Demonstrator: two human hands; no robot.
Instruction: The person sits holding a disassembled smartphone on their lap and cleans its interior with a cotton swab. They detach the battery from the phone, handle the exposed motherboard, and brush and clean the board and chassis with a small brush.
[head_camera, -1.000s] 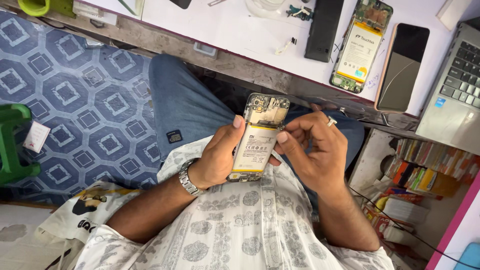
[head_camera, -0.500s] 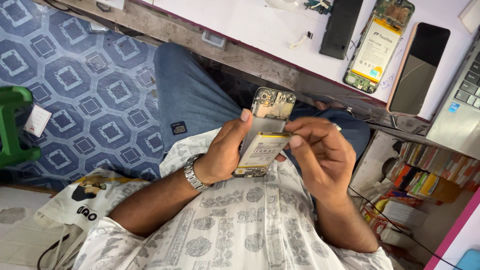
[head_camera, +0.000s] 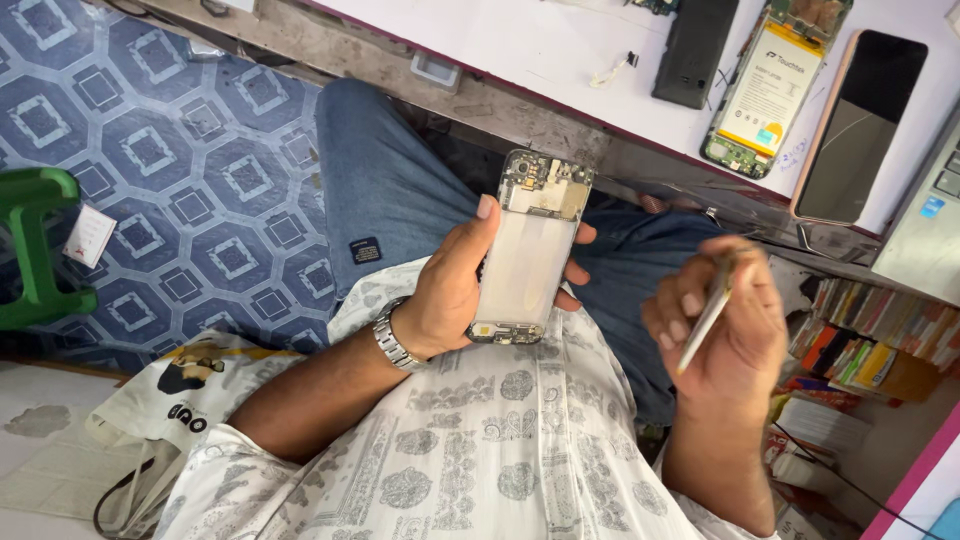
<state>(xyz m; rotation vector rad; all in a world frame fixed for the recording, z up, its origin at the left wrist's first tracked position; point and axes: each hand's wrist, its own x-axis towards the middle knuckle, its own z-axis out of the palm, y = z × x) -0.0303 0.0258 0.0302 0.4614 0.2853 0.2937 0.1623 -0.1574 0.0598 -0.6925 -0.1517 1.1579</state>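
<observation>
- Over the person's lap, just below the edge of the tabletop (head_camera: 560, 60), the left hand (head_camera: 450, 295) holds an opened phone (head_camera: 530, 245) with its back off, camera end pointing toward the tabletop.
- Left-hand fingers are wrapped round the phone: the thumb lies along its left edge, and fingertips show at its right edge. The grip looks firm, with the pale inner bay facing up.
- To the right of the phone and clear of it, the right hand (head_camera: 715, 325) pinches a thin, pale flat piece (head_camera: 705, 320), seemingly a battery seen edge-on. Its fingers are closed on it, thumb against the curled fingers.
- Judging by the empty bay, the step in hand is handling the part lifted from the phone. It would be done well by keeping the phone level and steady, gripping only its frame and keeping the thumb off the exposed board at the top.
- The flat piece should be held by its edges and not bent or squeezed, since a thin cell is likely to be harmed by flexing.
- On the tabletop, beyond the phone, lie a second opened phone (head_camera: 765, 95) showing its battery, a dark back cover (head_camera: 693, 50) to its left, and a phone with a dark screen (head_camera: 865, 125) to its right.
- A laptop corner (head_camera: 930, 240) sits at the far right.
</observation>
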